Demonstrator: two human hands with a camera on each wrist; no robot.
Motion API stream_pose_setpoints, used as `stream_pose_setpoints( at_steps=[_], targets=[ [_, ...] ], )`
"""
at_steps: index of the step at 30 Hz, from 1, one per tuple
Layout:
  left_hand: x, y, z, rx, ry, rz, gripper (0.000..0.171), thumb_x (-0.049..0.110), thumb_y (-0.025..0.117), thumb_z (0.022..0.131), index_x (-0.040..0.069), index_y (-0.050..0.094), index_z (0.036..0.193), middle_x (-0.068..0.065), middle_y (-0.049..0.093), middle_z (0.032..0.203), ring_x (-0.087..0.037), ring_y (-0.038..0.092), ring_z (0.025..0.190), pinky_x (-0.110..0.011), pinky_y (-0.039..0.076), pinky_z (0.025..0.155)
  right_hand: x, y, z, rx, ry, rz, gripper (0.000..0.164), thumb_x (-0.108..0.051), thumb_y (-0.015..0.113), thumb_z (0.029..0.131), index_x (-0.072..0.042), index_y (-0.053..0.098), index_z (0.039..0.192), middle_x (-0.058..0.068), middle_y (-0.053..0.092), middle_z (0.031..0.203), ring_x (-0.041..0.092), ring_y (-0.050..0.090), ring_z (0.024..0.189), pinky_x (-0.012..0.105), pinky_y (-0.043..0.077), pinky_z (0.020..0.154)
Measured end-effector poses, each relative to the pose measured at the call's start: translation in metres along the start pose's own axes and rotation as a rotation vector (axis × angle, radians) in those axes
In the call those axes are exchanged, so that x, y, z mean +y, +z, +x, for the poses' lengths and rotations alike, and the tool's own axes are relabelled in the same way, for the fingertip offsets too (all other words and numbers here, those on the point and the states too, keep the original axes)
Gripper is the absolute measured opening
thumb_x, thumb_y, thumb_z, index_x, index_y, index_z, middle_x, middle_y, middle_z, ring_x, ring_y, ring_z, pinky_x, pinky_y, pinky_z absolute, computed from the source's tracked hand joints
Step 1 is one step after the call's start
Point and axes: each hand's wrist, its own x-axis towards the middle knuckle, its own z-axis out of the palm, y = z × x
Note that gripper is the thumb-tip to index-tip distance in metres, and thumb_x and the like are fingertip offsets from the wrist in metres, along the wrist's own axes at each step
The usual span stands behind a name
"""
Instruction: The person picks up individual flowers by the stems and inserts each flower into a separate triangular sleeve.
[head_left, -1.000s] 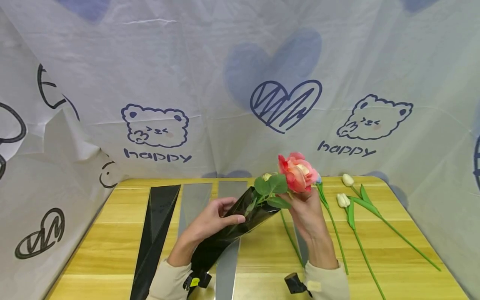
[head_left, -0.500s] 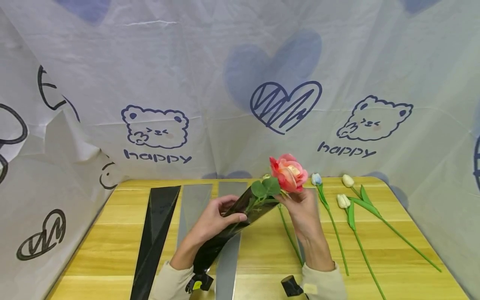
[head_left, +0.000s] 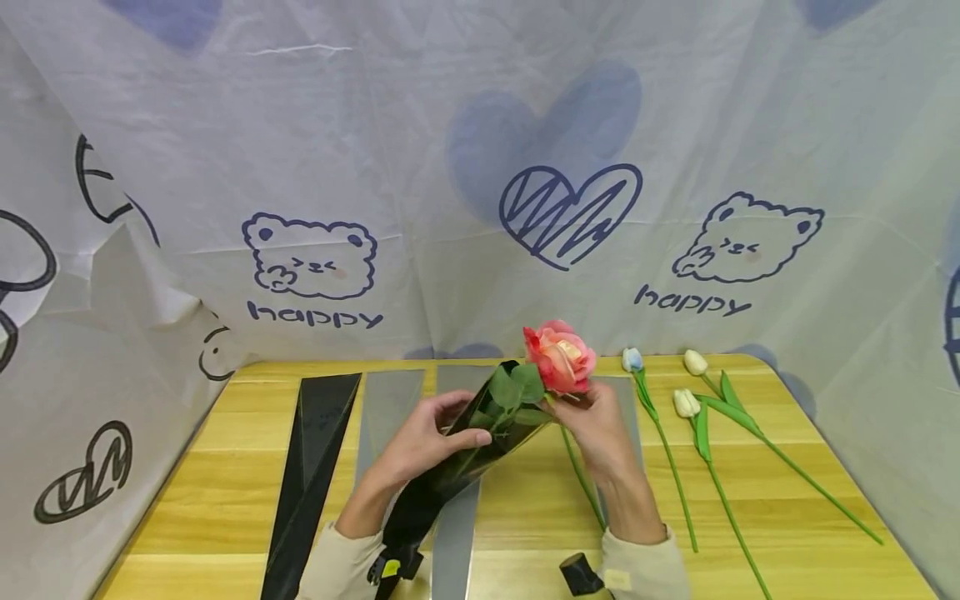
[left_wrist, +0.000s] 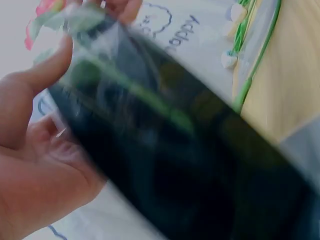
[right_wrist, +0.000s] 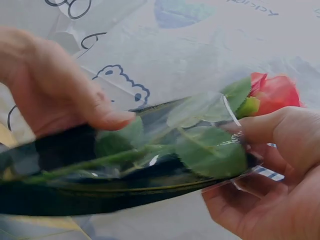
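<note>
A pink rose (head_left: 561, 357) with green leaves (right_wrist: 212, 152) stands in a flower sleeve (right_wrist: 125, 192), black at the back with a clear front. Its bloom is outside the sleeve's mouth, while the stem and most leaves show through the clear film. My left hand (head_left: 429, 437) grips the sleeve partway up, thumb across the front and fingers behind. At the mouth, my right hand (head_left: 600, 429) pinches the rose just below the bloom, thumb and fingers on either side of the sleeve's edge in the right wrist view.
A black sleeve (head_left: 311, 467) and grey sleeves (head_left: 453, 533) lie flat on the wooden table (head_left: 187, 500). To the right lie a blue tulip (head_left: 632, 360) and white tulips (head_left: 686, 402) on long green stems. A printed cloth (head_left: 435, 167) hangs behind.
The rose has moved left and down, its leaves further inside the sleeve. My right hand has moved with it; the left hand stays at about the same spot on the sleeve.
</note>
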Motion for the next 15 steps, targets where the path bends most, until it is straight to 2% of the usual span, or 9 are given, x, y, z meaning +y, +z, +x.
stream_pose_setpoints(
  at_steps=[2, 4, 7, 9, 11, 15],
  targets=[
    [-0.006, -0.004, 0.000, -0.055, -0.013, 0.038, 0.035, 0.014, 0.077, 0.094, -0.006, 0.066, 0.121, -0.012, 0.067, 0.106, -0.013, 0.059, 0.090, -0.026, 0.048, 0.080, -0.001, -0.003, 0.000, 0.029, -0.032, 0.030, 0.029, 0.016, 0.059, 0.093, 0.017, 0.063, 0.121, 0.008, 0.071, 0.107, 0.004, 0.067, 0.090, 0.023, 0.056, 0.080],
    [-0.012, -0.007, 0.000, -0.103, -0.016, 0.062, 0.025, 0.014, 0.076, 0.095, -0.004, 0.068, 0.111, -0.009, 0.063, 0.098, -0.012, 0.052, 0.083, -0.027, 0.044, 0.077, -0.003, -0.006, 0.000, 0.060, -0.065, 0.056, 0.025, 0.016, 0.061, 0.092, 0.006, 0.072, 0.112, 0.001, 0.072, 0.098, 0.003, 0.064, 0.081, 0.020, 0.054, 0.073],
    [-0.019, -0.007, 0.002, -0.146, 0.004, 0.075, 0.013, 0.013, 0.073, 0.097, 0.002, 0.067, 0.095, -0.005, 0.056, 0.086, -0.015, 0.045, 0.076, -0.029, 0.039, 0.073, -0.005, -0.010, 0.000, 0.098, -0.088, 0.088, 0.031, 0.014, 0.063, 0.092, -0.013, 0.077, 0.097, -0.005, 0.072, 0.091, 0.002, 0.055, 0.067, 0.018, 0.049, 0.063],
    [-0.020, -0.006, 0.003, -0.133, 0.018, 0.068, 0.007, 0.013, 0.073, 0.097, 0.007, 0.070, 0.095, 0.000, 0.058, 0.085, -0.013, 0.047, 0.074, -0.028, 0.040, 0.072, -0.007, -0.012, -0.001, 0.110, -0.085, 0.096, 0.037, 0.013, 0.063, 0.093, -0.021, 0.077, 0.092, -0.006, 0.072, 0.089, 0.002, 0.052, 0.064, 0.017, 0.046, 0.059],
    [-0.018, -0.004, 0.003, -0.106, 0.028, 0.082, 0.010, 0.013, 0.075, 0.096, 0.008, 0.068, 0.090, 0.002, 0.053, 0.079, -0.012, 0.044, 0.070, -0.028, 0.038, 0.069, -0.008, -0.013, -0.001, 0.109, -0.086, 0.098, 0.040, 0.013, 0.063, 0.093, -0.024, 0.077, 0.091, -0.006, 0.072, 0.088, 0.001, 0.052, 0.064, 0.016, 0.046, 0.059],
    [-0.013, 0.000, 0.002, -0.061, 0.022, 0.097, 0.020, 0.012, 0.077, 0.094, 0.007, 0.061, 0.082, 0.003, 0.040, 0.070, -0.011, 0.037, 0.064, -0.027, 0.034, 0.065, -0.008, -0.014, -0.002, 0.067, -0.096, 0.085, 0.038, 0.016, 0.062, 0.092, -0.019, 0.077, 0.098, -0.005, 0.073, 0.097, 0.003, 0.062, 0.082, 0.018, 0.052, 0.073]
  ],
)
